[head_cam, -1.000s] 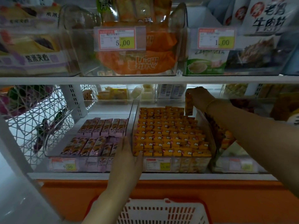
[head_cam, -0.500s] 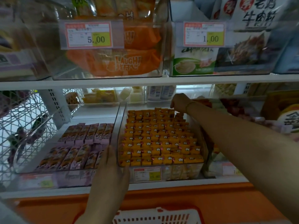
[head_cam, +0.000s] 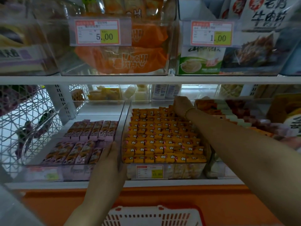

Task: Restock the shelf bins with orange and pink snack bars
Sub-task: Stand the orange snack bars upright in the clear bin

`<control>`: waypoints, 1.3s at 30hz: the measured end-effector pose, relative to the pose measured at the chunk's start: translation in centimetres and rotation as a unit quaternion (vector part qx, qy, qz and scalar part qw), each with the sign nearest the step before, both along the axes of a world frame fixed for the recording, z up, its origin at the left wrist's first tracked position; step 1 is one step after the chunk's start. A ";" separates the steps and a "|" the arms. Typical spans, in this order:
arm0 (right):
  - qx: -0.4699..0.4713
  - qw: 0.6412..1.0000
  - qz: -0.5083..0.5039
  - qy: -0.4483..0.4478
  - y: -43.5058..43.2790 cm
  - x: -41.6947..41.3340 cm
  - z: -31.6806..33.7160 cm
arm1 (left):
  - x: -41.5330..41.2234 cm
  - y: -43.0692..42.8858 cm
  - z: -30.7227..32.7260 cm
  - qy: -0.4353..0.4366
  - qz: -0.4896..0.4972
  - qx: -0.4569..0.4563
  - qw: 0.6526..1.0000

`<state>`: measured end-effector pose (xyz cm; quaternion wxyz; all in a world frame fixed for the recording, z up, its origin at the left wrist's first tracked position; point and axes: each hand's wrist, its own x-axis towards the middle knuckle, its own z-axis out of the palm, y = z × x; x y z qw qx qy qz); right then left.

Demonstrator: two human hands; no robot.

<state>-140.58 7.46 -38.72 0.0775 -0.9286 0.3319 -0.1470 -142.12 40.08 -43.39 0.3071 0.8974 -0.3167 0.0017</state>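
- Right hand [head_cam: 180, 105] sits far back in the head view, knuckles up over the rear right corner of the clear right bin [head_cam: 126, 121]. Its fingers curl down out of my sight among the last row, so I cannot tell whether it pinches a bar or only presses one in.
- Left hand [head_cam: 109, 160] lies flat with straight, relaxed fingers against the front left corner of that bin, in the gap beside the left bin [head_cam: 97, 114]. It holds nothing.
- Orange snack bars [head_cam: 162, 139] fill the right bin in tight rows running left to right, each bar on end with its long axis vertical. I judge the only room left is at the very back, straight under the right hand, so that hand is the nearer one for the coming move.
- Pink snack bars [head_cam: 88, 139] lie flat in the left bin in two rows, long axis front to back, with the rear of that bin bare. They are just left of the left hand, the nearer one for them.
- White basket [head_cam: 153, 216] with a red rim shows at the bottom edge, below the shelf and between my forearms. I cannot see what is in it.
- Writing I can read:
  - upper left price tag [head_cam: 97, 32]: "5.00", with an orange packet [head_cam: 130, 59] marked "LAUGH!" behind it
  - upper right price tag [head_cam: 211, 33]: "1.00"
  - tag on the right bin [head_cam: 149, 171]: too blurred to read
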 end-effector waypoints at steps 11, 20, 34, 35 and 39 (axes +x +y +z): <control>-0.197 0.970 0.139 -0.031 12.7 -7.0 3.7 | -1.2 2.0 0.8 0.005 -0.041 -0.123 0.992; 0.471 0.831 0.168 -0.246 17.0 -11.5 3.4 | -3.0 2.4 2.6 0.427 -0.077 -0.265 0.861; 0.660 0.711 0.109 -0.217 14.6 -14.4 1.2 | -2.7 2.8 2.0 0.417 -0.082 -0.248 0.870; 0.656 0.716 0.121 -0.205 14.4 -14.6 1.1 | -2.7 2.7 1.8 0.411 -0.083 -0.239 0.876; 0.608 0.762 0.150 -0.166 14.0 -15.0 0.5 | -2.8 2.7 1.4 0.369 -0.127 -0.197 0.899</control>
